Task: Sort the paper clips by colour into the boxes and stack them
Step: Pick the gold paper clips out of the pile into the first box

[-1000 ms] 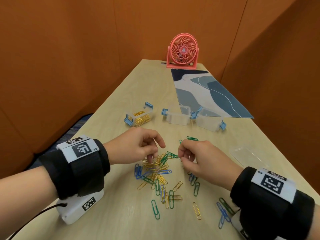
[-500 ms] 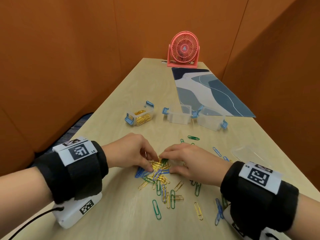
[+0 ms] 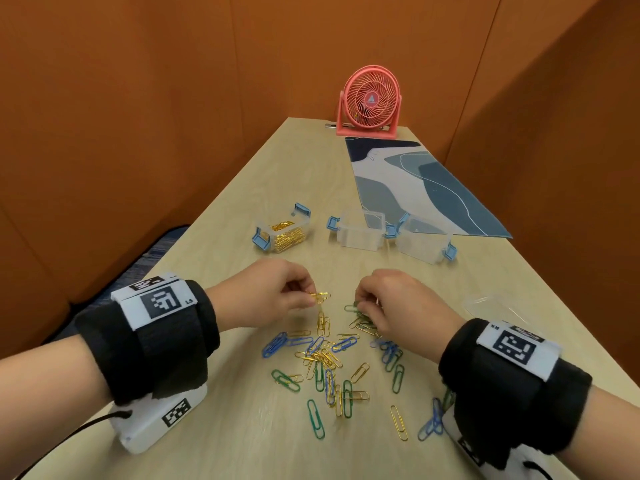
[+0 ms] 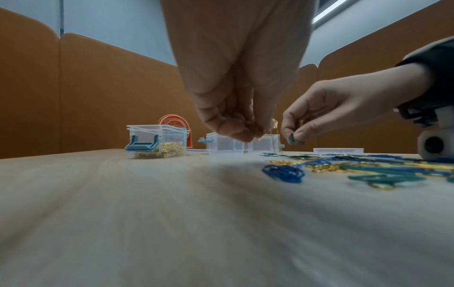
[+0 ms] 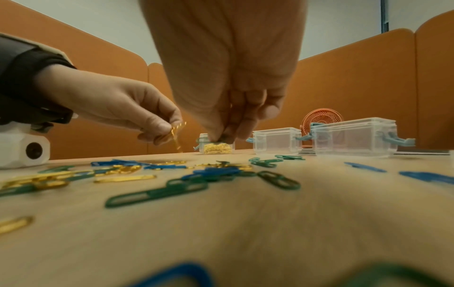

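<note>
The right hand covers part of the clip pile; a blurred blue clip is cut by the right-wrist frame's edge.

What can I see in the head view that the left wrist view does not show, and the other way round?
Only the head view shows the blue patterned mat, both wristbands, and the gold clips pinched by the left hand. Only the left wrist view shows the green clips pinched by the right hand from the side. Both show the box of gold clips and the pink fan.
</note>
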`<state>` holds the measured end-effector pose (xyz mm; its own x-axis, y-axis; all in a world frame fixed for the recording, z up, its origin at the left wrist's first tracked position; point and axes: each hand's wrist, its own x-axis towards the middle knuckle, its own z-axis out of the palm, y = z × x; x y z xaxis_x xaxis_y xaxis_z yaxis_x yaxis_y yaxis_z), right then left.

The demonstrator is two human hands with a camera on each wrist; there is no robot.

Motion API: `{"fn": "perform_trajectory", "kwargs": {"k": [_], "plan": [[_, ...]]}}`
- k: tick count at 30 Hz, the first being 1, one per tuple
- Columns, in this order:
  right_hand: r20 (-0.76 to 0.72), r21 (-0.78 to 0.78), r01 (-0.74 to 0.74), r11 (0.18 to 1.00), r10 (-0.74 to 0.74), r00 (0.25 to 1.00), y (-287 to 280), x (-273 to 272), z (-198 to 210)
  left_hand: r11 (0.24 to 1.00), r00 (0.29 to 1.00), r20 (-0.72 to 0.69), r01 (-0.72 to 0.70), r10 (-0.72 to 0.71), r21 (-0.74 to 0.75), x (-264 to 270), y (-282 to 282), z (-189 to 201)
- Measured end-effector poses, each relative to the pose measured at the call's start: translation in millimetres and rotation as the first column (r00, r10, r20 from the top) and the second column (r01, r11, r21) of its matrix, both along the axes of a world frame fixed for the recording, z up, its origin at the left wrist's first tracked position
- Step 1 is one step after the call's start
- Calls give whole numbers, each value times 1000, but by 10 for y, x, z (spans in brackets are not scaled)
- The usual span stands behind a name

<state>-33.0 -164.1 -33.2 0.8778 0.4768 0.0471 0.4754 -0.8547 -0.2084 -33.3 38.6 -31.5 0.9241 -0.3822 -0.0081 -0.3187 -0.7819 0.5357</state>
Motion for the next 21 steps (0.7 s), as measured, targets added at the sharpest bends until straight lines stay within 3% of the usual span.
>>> {"fn": "perform_trajectory", "kwargs": {"k": [2,5,7,9,13,15,21], "plan": [[63,8,66,998,-67,996,-38,12,15,990,996,-71,-61,52,-131,17,35,38],[82,6,57,998,-58,995,-62,9,34,910,945,-323,-175,49,-375,34,122,125],[53,12,-85,996,84,995,-28,-6,34,795,851,-525,-315,-6,-519,46,174,184],[24,-21,-253,967,253,967,28,-16,21,692,749,-660,-443,-65,-571,60,215,227],[-69,-55,-385,921,381,922,94,5,-22,557,622,-771,-595,-136,-579,77,267,222],[-106,-66,-409,910,401,910,114,16,-31,567,609,-778,-590,-156,-575,56,260,181],[-139,-49,-308,950,299,944,121,3,29,728,619,-760,-425,-201,-538,6,220,113]]}}
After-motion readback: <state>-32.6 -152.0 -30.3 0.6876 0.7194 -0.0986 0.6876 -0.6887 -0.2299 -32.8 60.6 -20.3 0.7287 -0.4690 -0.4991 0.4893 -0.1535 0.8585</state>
